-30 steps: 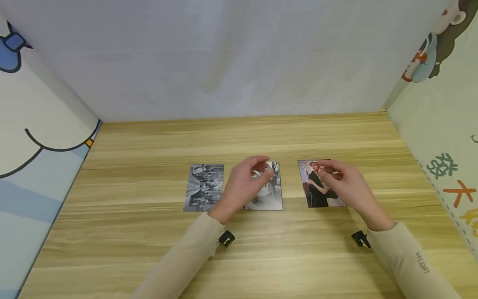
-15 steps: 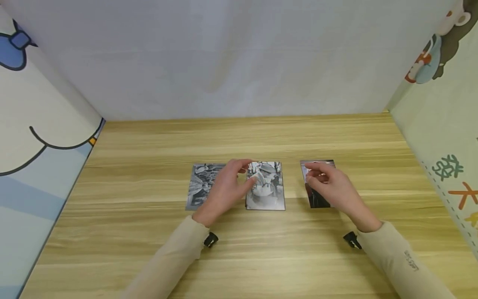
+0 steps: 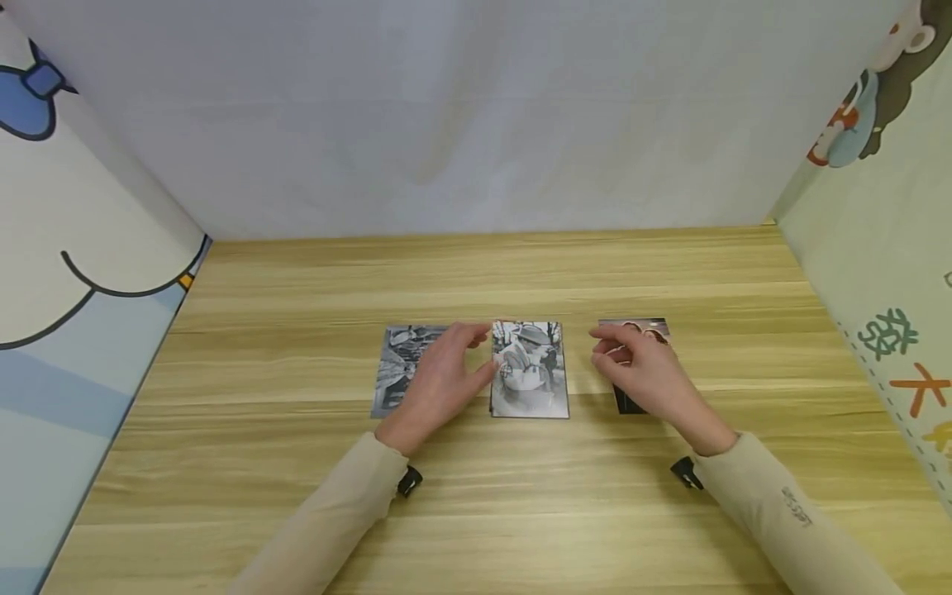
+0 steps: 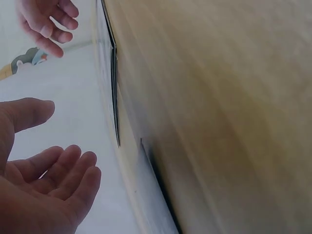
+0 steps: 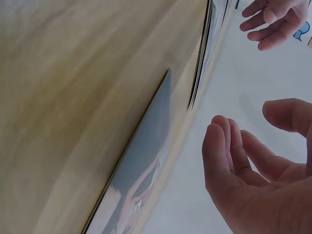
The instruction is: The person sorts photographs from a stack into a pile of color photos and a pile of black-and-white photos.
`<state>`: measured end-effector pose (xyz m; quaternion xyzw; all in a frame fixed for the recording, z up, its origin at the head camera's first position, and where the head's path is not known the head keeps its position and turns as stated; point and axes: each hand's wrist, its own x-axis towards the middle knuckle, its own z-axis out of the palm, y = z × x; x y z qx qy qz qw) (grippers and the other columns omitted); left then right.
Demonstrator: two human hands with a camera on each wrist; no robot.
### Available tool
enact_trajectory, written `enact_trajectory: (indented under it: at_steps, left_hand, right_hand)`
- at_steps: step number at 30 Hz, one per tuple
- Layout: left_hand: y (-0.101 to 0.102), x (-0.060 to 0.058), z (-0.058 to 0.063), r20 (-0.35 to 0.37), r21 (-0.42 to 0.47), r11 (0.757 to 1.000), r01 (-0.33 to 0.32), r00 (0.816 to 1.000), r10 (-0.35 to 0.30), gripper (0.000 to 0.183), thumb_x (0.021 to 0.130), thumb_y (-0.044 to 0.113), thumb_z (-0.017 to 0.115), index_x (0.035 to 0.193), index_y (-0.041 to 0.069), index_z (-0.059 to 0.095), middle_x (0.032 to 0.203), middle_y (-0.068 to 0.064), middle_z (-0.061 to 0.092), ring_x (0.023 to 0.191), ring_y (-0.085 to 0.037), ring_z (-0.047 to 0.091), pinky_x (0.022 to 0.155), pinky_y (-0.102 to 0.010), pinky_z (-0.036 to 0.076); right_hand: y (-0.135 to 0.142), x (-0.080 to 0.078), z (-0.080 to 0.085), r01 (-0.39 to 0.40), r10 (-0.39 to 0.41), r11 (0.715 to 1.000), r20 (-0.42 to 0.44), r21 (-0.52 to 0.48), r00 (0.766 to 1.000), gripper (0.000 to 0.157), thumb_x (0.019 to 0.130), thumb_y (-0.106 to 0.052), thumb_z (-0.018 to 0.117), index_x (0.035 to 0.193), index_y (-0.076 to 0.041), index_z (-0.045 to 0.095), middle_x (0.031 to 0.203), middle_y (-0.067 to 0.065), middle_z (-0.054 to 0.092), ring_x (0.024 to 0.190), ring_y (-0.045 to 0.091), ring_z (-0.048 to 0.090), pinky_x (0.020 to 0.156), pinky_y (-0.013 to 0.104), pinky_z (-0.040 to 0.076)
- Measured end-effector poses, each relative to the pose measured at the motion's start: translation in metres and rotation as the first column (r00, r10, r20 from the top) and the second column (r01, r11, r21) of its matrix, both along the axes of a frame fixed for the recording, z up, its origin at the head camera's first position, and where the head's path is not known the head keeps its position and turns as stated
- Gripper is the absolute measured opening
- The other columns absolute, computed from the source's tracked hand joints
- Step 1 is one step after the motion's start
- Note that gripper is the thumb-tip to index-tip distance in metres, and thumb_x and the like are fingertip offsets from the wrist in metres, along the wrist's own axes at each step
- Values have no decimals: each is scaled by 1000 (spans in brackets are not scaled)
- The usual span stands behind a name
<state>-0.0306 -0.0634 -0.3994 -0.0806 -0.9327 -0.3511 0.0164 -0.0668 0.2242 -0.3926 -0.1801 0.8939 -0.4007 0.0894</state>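
Note:
A stack of photo cards point(image 3: 531, 376), with a black-and-white picture on top, lies mid-table; its layered edge shows in both wrist views. My left hand point(image 3: 442, 380) hovers at the stack's left side, fingers loosely bent and holding nothing. Partly under that hand in the head view lies another black-and-white photo card point(image 3: 392, 372). My right hand point(image 3: 643, 372) is over a colour photo card point(image 3: 630, 403), hiding much of it, with fingertips past its left edge. In the right wrist view, thumb and fingers stand apart above the colour card point(image 5: 139, 180), nothing between them.
The wood-grain table point(image 3: 297, 496) ends at a pale back wall point(image 3: 476, 124). Side panels with cartoon prints stand left point(image 3: 97, 207) and right point(image 3: 878, 273). A small black device point(image 3: 409, 481) sits at the left wrist, another point(image 3: 686, 473) at the right.
My left hand has drawn leftward off the middle stack, uncovering its top picture. My right hand has shifted left across the colour card towards the gap beside the stack.

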Motion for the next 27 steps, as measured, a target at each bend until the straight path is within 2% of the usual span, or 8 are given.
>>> enact_trajectory:
  at_steps: [5,12,19,21,23,25,27]
  left_hand:
    - [-1,-2,-4,47,-55,998,1,999,2,56,94,20,76,143,-1,57,128,-15,64,117,-31,62,103,-48,49]
    - [-1,-7,-6,133,-132,991,27,991,-10,57,93,20,77,141,-5,58,99,-8,61,95,-24,55,88,-42,50]
    - [-1,-12,-5,163,-156,986,60,986,-35,52,92,18,76,136,-6,61,95,-7,63,91,-23,56,86,-40,50]
    - [-2,-14,-5,170,-156,985,74,984,-47,36,92,17,76,120,-4,68,85,-4,58,84,-22,52,80,-38,47]
    - [-2,-16,-5,180,-145,985,89,982,-63,19,93,16,75,94,0,65,73,-1,48,73,-19,45,71,-34,40]
    - [-2,-18,-5,184,-127,986,105,980,-80,31,93,14,74,75,6,50,66,1,37,64,-16,36,65,-31,32]
    - [-2,-20,-6,190,-107,988,116,977,-94,41,92,11,72,69,11,37,62,2,29,58,-14,28,61,-28,27]
  right_hand:
    - [-6,-3,-7,-22,22,1000,31,1,999,43,101,-11,62,140,7,58,118,19,69,108,37,69,91,49,57]
    - [-17,-7,-15,-56,54,998,67,24,996,45,99,-12,63,139,8,58,112,13,71,105,31,71,89,46,58]
    - [-22,-6,-15,-97,93,992,59,74,994,44,98,-12,65,137,9,59,108,12,71,101,28,70,87,45,58]
    - [-23,-7,-14,-100,95,990,58,95,994,44,98,-13,65,136,9,60,107,11,71,100,27,69,87,45,58]
    - [-24,-8,-13,-102,96,988,55,115,994,44,98,-14,65,135,8,61,107,11,71,100,27,69,87,45,57]
    - [-24,-9,-13,-104,98,986,57,131,994,43,98,-15,65,135,8,61,107,11,72,100,28,69,87,45,56]
    - [-25,-11,-13,-110,102,983,62,145,993,43,99,-15,64,135,8,62,106,11,72,100,28,68,86,45,56]
